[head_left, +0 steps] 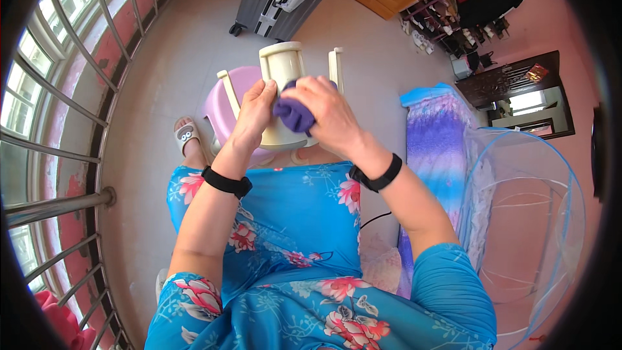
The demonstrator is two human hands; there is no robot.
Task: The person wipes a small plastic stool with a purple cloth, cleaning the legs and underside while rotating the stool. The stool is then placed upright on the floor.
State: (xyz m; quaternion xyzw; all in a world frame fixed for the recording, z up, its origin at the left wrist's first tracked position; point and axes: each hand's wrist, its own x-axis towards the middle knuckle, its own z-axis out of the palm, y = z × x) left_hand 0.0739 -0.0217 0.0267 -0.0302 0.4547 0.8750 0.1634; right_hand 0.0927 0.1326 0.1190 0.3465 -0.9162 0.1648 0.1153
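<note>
My right hand is closed round a bunched purple cloth, pressed against a cream plastic piece. This piece looks like a small child's seat with a raised back and upright side arms. Its left edge is in the grip of my left hand, thumb on top. Behind and to the left is a rounded pink plastic part; I cannot tell whether it is joined to the cream piece. All of this is at my knees, above the floor. My hands hide the middle of the seat.
A grey suitcase stands ahead on the tiled floor. Metal railings and windows run along the left. To the right are a bed with a purple and blue cover and a mesh tent. Shoe racks stand far right.
</note>
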